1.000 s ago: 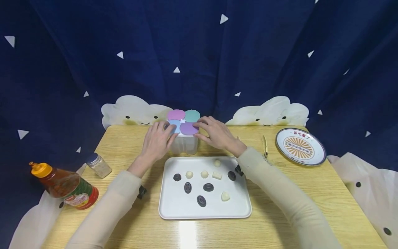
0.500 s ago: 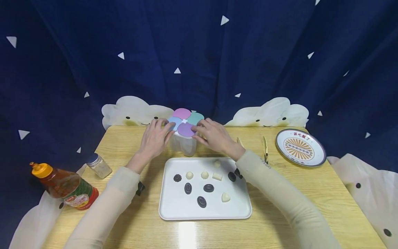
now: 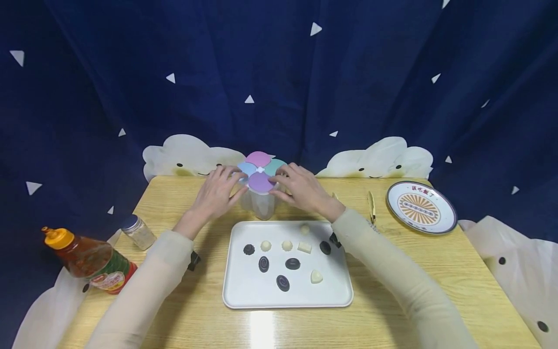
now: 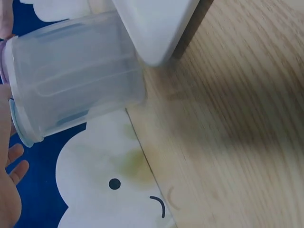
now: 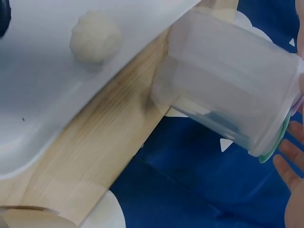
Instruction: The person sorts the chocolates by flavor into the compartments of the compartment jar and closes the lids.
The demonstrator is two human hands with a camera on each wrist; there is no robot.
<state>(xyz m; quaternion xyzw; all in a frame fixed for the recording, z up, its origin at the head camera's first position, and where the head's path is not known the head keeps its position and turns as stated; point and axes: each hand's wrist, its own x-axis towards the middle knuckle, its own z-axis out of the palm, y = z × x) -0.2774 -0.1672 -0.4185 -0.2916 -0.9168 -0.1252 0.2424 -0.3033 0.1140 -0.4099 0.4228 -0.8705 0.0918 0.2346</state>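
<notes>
A clear plastic container [image 3: 261, 206] with a four-petal lid [image 3: 260, 171] in pink, teal, blue and purple stands at the table's far middle, just behind a white tray [image 3: 335, 291]. My left hand [image 3: 233, 182] grips its left side at the lid, and my right hand [image 3: 279, 183] grips the right side, fingers curled on the rim. The left wrist view shows the container [image 4: 76, 76] with my fingers [image 4: 12, 190] at its lid end. In the right wrist view the container [image 5: 228, 80] is beside the tray [image 5: 47, 95], with my fingertips [image 5: 292, 164] at its lid.
Several dark and white chocolates [image 3: 292, 263] lie on the tray. An oil bottle [image 3: 91, 264] and a small jar [image 3: 138, 231] are at the left. A patterned plate [image 3: 420, 207] and tongs [image 3: 371, 204] sit at the right. Cloud cut-outs [image 3: 187, 155] line the back edge.
The container has turned clockwise between my hands by about an eighth of a turn; the purple petal now faces me. Both hands stayed on it.
</notes>
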